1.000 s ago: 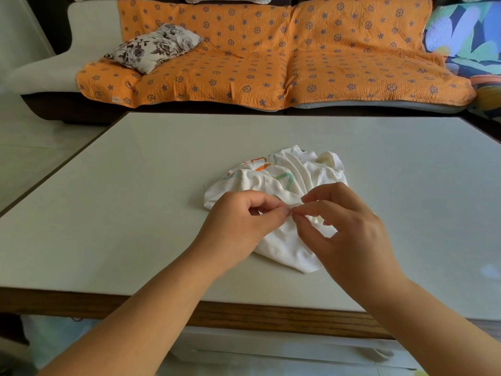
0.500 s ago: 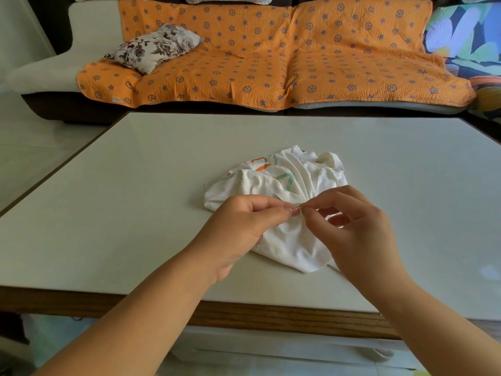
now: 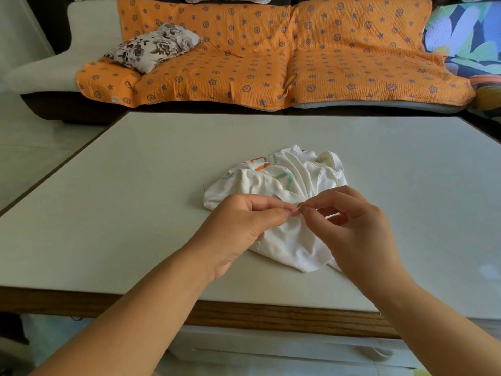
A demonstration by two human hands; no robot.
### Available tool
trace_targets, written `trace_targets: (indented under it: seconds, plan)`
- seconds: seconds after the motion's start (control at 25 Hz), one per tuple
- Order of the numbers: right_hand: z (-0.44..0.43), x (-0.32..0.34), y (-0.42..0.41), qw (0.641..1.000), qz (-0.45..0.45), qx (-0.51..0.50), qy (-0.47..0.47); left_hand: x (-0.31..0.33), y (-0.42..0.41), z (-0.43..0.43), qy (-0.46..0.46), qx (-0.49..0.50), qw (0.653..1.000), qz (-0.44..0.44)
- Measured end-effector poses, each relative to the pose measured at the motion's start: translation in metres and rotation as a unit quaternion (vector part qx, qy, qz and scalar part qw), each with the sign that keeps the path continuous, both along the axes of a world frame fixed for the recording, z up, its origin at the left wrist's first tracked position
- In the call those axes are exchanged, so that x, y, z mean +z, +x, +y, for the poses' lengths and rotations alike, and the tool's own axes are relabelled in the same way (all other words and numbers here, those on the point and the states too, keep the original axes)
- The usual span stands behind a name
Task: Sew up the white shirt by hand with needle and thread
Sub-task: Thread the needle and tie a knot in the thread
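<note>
Centrally, crumpled white shirt (image 3: 284, 185) on pale table (image 3: 135, 199), left hand (image 3: 238, 229) pinching a fold of it, right hand (image 3: 355, 229) fingertip-to-thumb just beside, seemingly nipping a barely visible needle (image 3: 297, 211)

Both hands were in shot, the left hand (image 3: 238, 229) and the right hand (image 3: 357, 234), bare. Each ran back into a bare arm, the left forearm (image 3: 141, 316) and the right forearm (image 3: 439, 327), uncovered right down to the bottom edge of the view. The fingers (image 3: 320, 204) were slim, and the nails (image 3: 289, 213) were cut short and plain.
</note>
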State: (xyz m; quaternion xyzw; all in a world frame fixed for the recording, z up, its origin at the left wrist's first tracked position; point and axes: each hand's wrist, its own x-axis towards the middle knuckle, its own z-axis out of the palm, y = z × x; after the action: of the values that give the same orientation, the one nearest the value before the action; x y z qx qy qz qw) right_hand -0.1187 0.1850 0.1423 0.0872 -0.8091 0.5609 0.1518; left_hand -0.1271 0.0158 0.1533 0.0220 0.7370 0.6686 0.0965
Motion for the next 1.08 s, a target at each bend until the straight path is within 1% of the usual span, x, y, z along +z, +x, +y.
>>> trace_targets:
  seconds: [0.32,0.44,0.6,0.76,0.84,0.96,1.08]
  plan:
    - [0.002,-0.007,-0.001,0.995,0.087,0.000,0.057,-0.001,-0.001,0.002,0.009,0.007,1.000,-0.009]
    - [0.002,-0.009,-0.001,0.992,0.103,-0.005,0.072,-0.002,-0.002,0.003,0.028,-0.002,0.999,-0.021]
    - [0.001,-0.010,-0.002,0.989,0.121,-0.007,0.087,0.001,-0.002,0.004,0.001,0.007,0.999,-0.032]
    - [0.003,-0.013,-0.004,0.985,0.139,-0.011,0.102,-0.001,-0.003,0.004,0.009,0.022,0.999,-0.040]
    - [0.004,-0.014,-0.005,0.982,0.150,-0.015,0.116,-0.002,-0.003,0.004,0.001,0.029,0.999,-0.034]
    - [0.005,-0.015,-0.007,0.978,0.160,-0.011,0.136,-0.001,-0.003,0.005,-0.038,0.032,0.999,-0.010]
    - [0.006,-0.016,-0.008,0.976,0.168,-0.007,0.139,-0.001,-0.002,0.006,-0.052,0.039,0.998,-0.004]
